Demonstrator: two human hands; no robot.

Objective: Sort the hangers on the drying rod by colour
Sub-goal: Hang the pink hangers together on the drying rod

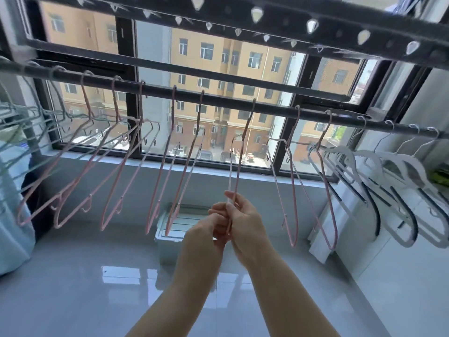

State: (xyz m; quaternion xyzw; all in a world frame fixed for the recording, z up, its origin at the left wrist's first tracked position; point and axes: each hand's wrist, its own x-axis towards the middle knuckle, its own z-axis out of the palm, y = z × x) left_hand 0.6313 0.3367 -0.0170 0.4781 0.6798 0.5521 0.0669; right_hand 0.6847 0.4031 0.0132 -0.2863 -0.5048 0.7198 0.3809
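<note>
A dark drying rod [218, 97] crosses the view in front of the window. Several green hangers [26, 117] hang at its far left, several pink hangers [114, 166] fill the middle, and several white hangers [388, 171] crowd the right end. One pink hanger [240, 147] hangs from the rod near the centre. My right hand [245, 220] grips its lower end from the right. My left hand [209, 227] closes on the same lower end from the left, touching the right hand.
A second perforated rail [243, 13] runs overhead. A pale lidded storage box [167, 229] sits on the glossy floor below the window sill. Pale fabric [12, 203] hangs at the left, and a white cabinet [364, 239] stands at the right.
</note>
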